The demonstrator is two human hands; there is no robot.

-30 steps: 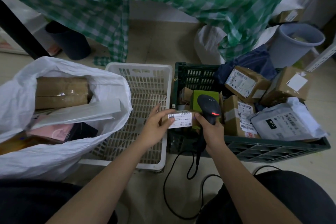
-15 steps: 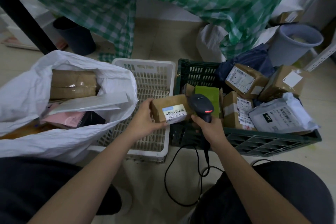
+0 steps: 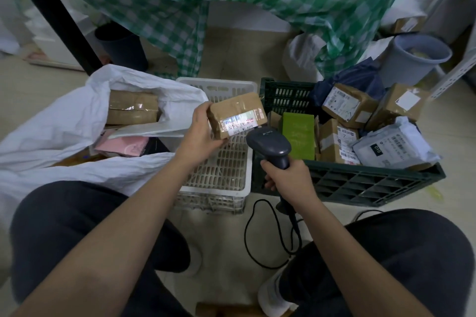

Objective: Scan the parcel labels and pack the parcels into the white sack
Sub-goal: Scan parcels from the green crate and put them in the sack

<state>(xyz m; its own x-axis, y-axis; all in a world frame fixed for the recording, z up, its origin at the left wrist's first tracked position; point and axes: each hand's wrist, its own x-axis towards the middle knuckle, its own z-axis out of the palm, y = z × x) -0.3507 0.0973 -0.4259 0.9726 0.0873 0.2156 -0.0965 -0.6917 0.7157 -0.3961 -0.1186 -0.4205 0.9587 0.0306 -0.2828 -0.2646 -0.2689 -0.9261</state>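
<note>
**Parcel held to the scanner, between crate and sack**

The brown parcel (image 3: 235, 116) is in the air above the white basket (image 3: 219, 85), near the mouth of the white sack (image 3: 77, 121). The left hand (image 3: 199, 135) grips it at its left end, with the fingers curled under and the thumb on top. It is tilted so that the face with the label (image 3: 242, 123) looks toward the scanner; I judge this is done so that the barcode can be read. The tape over the label shines, and this could disturb the reading.

The right hand (image 3: 288, 177) is closed around the handle of the scanner (image 3: 269, 143). Its head is just below and to the right of the label, close but not touching. Its cable (image 3: 251, 237) lies in a loop on the floor between the knees.

The sack stands open at the left, probably so that a parcel can go in with one hand. Inside it are a taped brown box (image 3: 132, 108), a flat white envelope (image 3: 149, 130) and a pink packet (image 3: 123, 145); other things beneath I cannot identify.

The white basket in the middle seems to hold nothing, as far as the view shows.

The green crate (image 3: 347, 183) at the right holds the waiting parcels: a green box (image 3: 298, 136), several brown cartons with labels and a grey mailer bag (image 3: 394, 148). It is placed close to the right hand.
</note>
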